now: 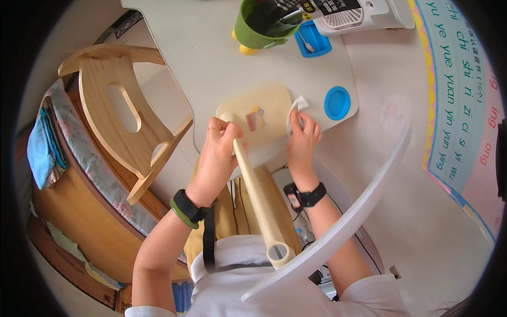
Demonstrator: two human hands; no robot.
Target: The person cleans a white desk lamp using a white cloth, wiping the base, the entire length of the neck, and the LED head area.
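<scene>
My left hand (220,146) is closed around the cream arm (253,190) of what looks like a desk lamp, close to where the arm meets its base. The cream rounded base plate (273,103) rests on the white table and bears a printed toy-vehicle picture (255,118). Toward my body the arm ends in a round joint, and beside it a large white curved lamp head (340,230) is seen nearly edge-on. With my right hand (303,136) I pinch a crumpled white tissue or wipe (299,104) against the right edge of the base.
On the white table (206,63) stand a green bucket-shaped holder (247,29), a blue tray (323,46) with a white USB cable, a round blue dish (337,103) and a white fan-like appliance (380,16). A wooden chair (115,107) stands left, beside a bed with blue cloth (45,150). A lettered chart (451,119) hangs right.
</scene>
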